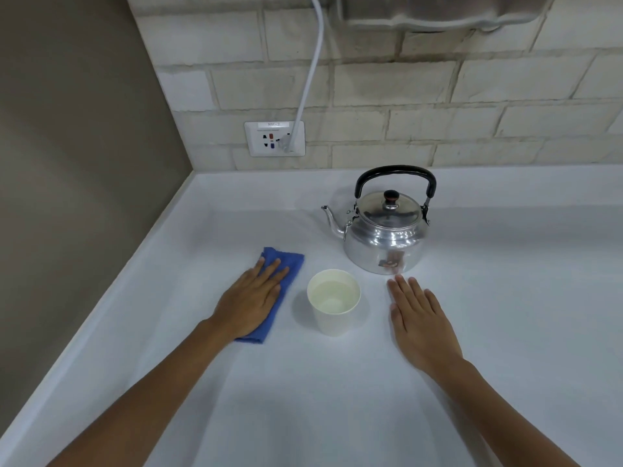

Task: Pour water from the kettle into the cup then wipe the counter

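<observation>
at nine o'clock of the water-filled cup [333, 299], the left hand [251, 301] lies flat, fingers spread, on the soft blue cloth [290, 264], best pressed by palm; the right hand [421, 323] rests open, kettle [384, 230] at one o'clock.

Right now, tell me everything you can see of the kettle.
The kettle is a shiny, silver-coloured metal pot with a rounded body, standing upright on the white counter near the brick wall. A black arched handle stands raised over it. Its domed lid is on, topped by a dark knob. A thin curved spout points left. No hand holds it; the right hand lies flat on the counter just in front, its fingertips close to the base. The cup with water stands apart, in front and to the left.
</observation>
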